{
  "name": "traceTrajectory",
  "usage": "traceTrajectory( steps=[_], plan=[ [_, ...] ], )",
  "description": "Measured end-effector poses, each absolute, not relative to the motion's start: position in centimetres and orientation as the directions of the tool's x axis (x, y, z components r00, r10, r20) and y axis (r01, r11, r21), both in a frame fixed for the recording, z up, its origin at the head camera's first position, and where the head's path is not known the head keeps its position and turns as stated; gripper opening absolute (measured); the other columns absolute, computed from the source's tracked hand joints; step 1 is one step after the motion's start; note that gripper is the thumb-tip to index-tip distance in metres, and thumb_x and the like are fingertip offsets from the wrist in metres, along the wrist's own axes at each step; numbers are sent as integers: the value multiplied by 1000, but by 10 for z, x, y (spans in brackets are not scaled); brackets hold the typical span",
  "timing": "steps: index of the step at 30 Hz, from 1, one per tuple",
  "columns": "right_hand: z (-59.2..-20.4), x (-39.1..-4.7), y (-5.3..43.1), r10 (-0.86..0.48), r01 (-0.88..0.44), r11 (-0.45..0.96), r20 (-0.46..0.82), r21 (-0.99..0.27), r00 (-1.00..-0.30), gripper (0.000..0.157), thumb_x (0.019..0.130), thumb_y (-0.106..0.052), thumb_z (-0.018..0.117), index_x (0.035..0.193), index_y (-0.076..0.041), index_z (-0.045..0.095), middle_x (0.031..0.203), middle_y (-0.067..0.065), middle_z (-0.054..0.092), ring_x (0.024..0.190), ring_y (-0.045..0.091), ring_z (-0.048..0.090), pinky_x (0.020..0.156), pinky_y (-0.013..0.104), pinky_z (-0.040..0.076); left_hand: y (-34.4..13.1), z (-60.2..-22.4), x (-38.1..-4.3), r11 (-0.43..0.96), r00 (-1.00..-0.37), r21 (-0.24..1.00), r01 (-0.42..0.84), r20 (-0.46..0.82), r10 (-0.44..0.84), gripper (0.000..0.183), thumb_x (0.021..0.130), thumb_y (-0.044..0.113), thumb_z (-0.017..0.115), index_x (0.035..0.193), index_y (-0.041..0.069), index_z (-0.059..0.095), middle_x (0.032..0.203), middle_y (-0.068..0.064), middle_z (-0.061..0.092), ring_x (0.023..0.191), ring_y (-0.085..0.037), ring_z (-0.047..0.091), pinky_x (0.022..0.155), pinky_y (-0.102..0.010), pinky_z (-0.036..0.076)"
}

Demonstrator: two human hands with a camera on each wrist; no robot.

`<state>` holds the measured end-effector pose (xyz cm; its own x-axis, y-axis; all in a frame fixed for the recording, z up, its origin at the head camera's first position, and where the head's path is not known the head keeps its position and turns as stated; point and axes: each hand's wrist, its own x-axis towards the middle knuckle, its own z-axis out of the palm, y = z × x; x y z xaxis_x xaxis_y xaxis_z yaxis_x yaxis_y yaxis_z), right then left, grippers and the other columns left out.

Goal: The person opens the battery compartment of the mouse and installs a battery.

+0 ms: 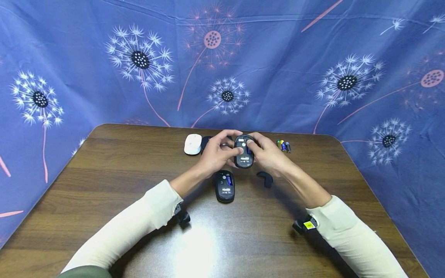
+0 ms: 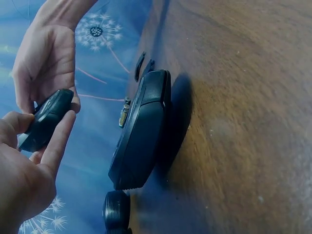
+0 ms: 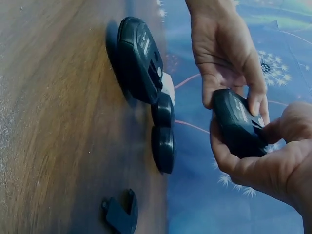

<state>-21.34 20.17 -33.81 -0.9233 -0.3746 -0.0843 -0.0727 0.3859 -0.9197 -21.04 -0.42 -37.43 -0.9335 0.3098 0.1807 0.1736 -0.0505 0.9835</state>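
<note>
Between both hands a black computer mouse [image 1: 244,159] is held above the table, its underside and open battery slot facing up. My left hand [image 1: 216,153] grips its left side, thumb on the underside. My right hand [image 1: 272,157] grips the right side, its thumb pressing at the battery slot, where a bit of blue shows; the thumb hides much of the slot. In the right wrist view the held mouse [image 3: 233,119] is tilted. Nearer me, a second black mouse [image 1: 225,191] lies upside down on the table, a blue battery [image 1: 228,180] in its open slot. A black battery cover [image 1: 267,178] lies below my right hand.
At the back left sits a white mouse [image 1: 192,144]. Beside it, partly behind my left hand, are round black things with ridged sides [image 3: 163,148]. Several small batteries [image 1: 283,145] lie at the back right. A patterned blue cloth [image 1: 278,77] hangs behind the wooden table [image 1: 139,162].
</note>
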Motion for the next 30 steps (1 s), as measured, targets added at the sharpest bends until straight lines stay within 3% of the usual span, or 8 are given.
traceTrajectory(
  steps=[3,7,14,18,30],
  plan=[
    [-339,-211,202,-336,-179,511,-3,-841,-942,44,123,-24,40,155,2,54,146,25,66,129,33,70,110,44,63,-4,-374,-212,-73,-932,984,162,177,315,50,104,-1,75,151,11,65,109,-16,68,81,-15,77,77,-72,69],
    [-341,-210,203,-318,-198,540,20,-818,-948,43,123,-29,44,156,-5,57,147,21,67,136,38,68,115,55,59,-5,-375,-213,-84,-932,985,152,171,320,51,103,-3,75,152,9,65,108,-15,68,80,-15,78,74,-65,72],
    [-342,-214,205,-351,-115,400,-36,-909,-936,47,123,-30,45,166,-10,52,156,18,63,131,31,71,107,44,67,-12,-376,-216,-83,-935,985,150,169,311,51,102,-3,77,150,9,65,105,-14,72,79,-15,78,69,-51,75],
    [-342,-215,204,-357,-67,332,-60,-941,-932,49,123,-29,44,168,-9,49,159,21,61,124,29,74,105,45,69,-14,-376,-217,-96,-941,988,122,146,306,51,102,-3,77,150,10,65,107,-14,73,80,-17,78,67,-43,74],
    [-345,-211,195,-270,-79,346,-19,-935,-963,44,118,-17,57,159,-1,58,142,24,66,113,24,73,102,42,71,-25,-378,-217,-121,-953,991,64,97,286,55,101,-5,76,153,10,63,110,-16,70,86,-32,78,70,-47,75]
  ],
)
